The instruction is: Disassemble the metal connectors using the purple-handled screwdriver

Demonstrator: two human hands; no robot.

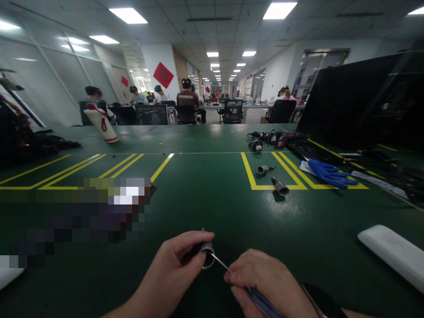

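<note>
In front of me, just above the green table (205, 190), my left hand (175, 265) is closed round a cup-shaped metal part (209, 260). Its round mouth is turned toward me. A screwdriver (261, 301) with a bluish handle is gripped in my right hand (265, 276). Its thin shaft reaches into the mouth of the metal part; the very tip is hidden. Farther off, beside yellow tape lines, lie a similar metal part (281, 187) and a smaller one with a thin stem (263, 169).
A blue glove (331, 173), cables and a black panel (357, 97) are at right; a white object (391, 251) lies nearer. Dark metal tools (271, 138) sit farther back. A white container (101, 126) leans at the far left; a blurred-out object (129, 198) lies nearer. People sit beyond.
</note>
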